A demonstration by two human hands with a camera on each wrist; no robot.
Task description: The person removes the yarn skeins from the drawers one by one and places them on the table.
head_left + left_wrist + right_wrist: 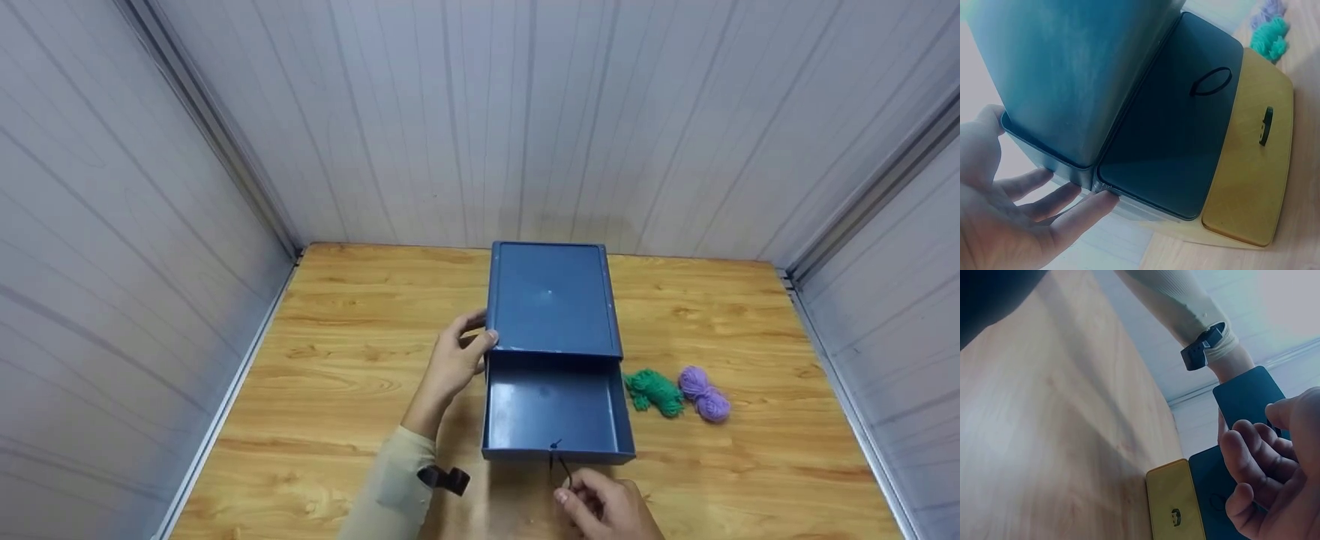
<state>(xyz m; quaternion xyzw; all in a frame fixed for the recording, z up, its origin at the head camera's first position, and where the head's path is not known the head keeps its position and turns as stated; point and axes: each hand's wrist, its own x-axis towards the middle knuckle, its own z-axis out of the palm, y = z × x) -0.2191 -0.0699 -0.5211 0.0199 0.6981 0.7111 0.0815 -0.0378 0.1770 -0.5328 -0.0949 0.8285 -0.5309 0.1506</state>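
Observation:
A blue drawer cabinet stands on the wooden table, its top drawer pulled out toward the person. Nothing lies inside this drawer. My left hand rests against the cabinet's left side, thumb at the top edge and fingertips touching the side wall. At the drawer's front, my right hand pinches a thin black cord loop tied through it. Below, in the left wrist view, come a closed dark blue drawer with its own black loop and a closed yellow drawer with a black handle.
Right of the cabinet lie a green yarn bundle and a purple yarn skein, side by side. Pale panelled walls enclose the table at the back and both sides. A black strap circles the left sleeve.

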